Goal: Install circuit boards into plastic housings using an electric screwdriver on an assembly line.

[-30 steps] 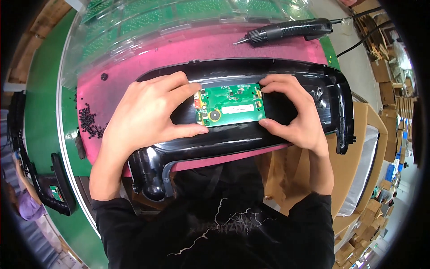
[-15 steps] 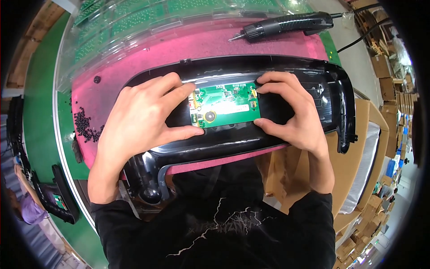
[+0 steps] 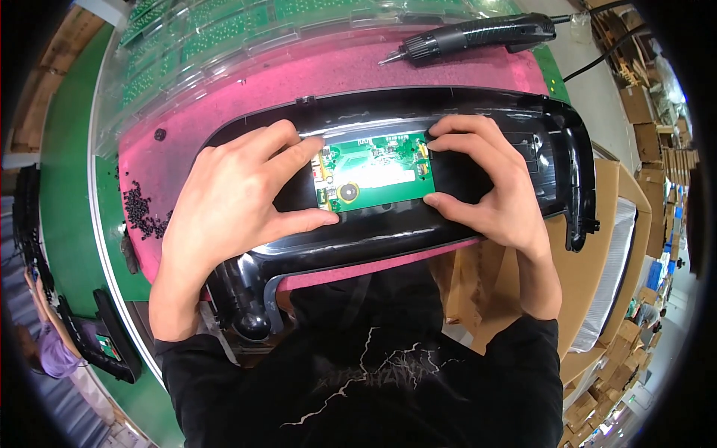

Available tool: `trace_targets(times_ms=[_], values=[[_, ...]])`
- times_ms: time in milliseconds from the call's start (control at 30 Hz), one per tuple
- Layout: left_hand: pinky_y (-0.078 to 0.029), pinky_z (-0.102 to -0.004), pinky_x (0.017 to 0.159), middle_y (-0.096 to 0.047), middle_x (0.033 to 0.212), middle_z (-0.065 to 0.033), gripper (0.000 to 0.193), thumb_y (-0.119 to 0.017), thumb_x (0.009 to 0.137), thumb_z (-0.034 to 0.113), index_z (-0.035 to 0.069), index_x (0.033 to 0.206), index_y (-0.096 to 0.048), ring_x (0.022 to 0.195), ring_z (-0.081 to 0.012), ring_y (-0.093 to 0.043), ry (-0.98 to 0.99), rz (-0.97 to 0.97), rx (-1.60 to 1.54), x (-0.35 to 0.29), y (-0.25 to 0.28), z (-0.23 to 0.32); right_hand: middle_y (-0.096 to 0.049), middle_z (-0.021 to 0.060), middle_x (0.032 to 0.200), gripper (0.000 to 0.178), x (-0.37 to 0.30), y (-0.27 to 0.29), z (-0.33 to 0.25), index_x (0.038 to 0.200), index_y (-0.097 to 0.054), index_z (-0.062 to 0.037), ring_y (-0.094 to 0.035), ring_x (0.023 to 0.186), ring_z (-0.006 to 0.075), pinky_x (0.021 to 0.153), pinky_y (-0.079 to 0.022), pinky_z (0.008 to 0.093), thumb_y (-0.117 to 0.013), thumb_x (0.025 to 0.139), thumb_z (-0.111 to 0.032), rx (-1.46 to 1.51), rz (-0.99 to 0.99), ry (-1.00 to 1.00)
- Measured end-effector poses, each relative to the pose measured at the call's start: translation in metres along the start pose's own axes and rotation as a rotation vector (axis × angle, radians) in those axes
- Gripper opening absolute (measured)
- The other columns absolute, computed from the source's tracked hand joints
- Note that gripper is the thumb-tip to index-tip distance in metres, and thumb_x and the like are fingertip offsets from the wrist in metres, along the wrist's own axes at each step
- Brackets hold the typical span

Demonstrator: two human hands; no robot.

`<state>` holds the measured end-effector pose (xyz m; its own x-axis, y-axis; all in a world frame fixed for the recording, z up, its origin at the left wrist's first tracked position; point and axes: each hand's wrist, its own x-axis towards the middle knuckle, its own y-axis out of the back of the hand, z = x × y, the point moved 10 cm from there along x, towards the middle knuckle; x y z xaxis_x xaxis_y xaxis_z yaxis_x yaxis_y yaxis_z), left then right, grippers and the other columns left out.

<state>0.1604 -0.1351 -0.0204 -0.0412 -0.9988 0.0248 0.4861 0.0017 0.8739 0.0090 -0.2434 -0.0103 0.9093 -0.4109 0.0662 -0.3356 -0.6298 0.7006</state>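
A green circuit board (image 3: 373, 179) lies over the middle of a long, glossy black plastic housing (image 3: 351, 240). My left hand (image 3: 231, 194) grips the board's left end, with the thumb at its lower left corner and fingertips at its upper left corner. At the opposite end my right hand (image 3: 489, 175) pinches the right corners in the same way. The housing rests across a pink mat (image 3: 328, 84), its open, curved side facing up. Whether the board touches the housing floor all along, I cannot tell.
Behind the housing lies a black electric screwdriver (image 3: 478, 37). Small black screws (image 3: 142, 213) are heaped on the mat's left. Clear trays (image 3: 202, 67) with green boards stand at the back. A cardboard box (image 3: 597, 246) is at the right. Another person (image 3: 56, 347) is at far left beside another black housing (image 3: 112, 351).
Both hands keep their hold on the circuit board, which stays almost in place. At far left the other person's arm and the other housing have shifted slightly.
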Motion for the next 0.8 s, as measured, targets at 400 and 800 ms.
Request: trace_targets(times_ms=[400, 800], values=[[-0.051, -0.0372, 0.067, -0.058, 0.089, -0.0073, 0.07, -0.086, 0.059, 0.039, 0.004, 0.117, -0.066, 0.076, -0.0272, -0.06, 0.004, 0.012, 0.003, -0.001, -0.001, -0.002, -0.06, 0.0112, 0.118, 0.046, 0.0, -0.001, 0.0, 0.106, -0.064, -0.002, -0.058, 0.109, 0.0314, 0.093, -0.049, 0.0388, -0.082, 0.063, -0.005, -0.03, 0.008, -0.002], [-0.051, -0.0351, 0.063, -0.059, 0.092, -0.0072, 0.064, -0.085, 0.063, 0.037, 0.003, 0.113, -0.066, 0.078, -0.0272, -0.062, -0.022, 0.042, 0.043, -0.006, 0.005, 0.005, -0.06, 0.0114, 0.116, 0.048, -0.001, -0.002, -0.003, 0.105, -0.064, -0.0025, -0.058, 0.108, 0.0309, 0.093, -0.048, 0.0386, -0.081, 0.06, -0.004, -0.036, 0.0, -0.029]])
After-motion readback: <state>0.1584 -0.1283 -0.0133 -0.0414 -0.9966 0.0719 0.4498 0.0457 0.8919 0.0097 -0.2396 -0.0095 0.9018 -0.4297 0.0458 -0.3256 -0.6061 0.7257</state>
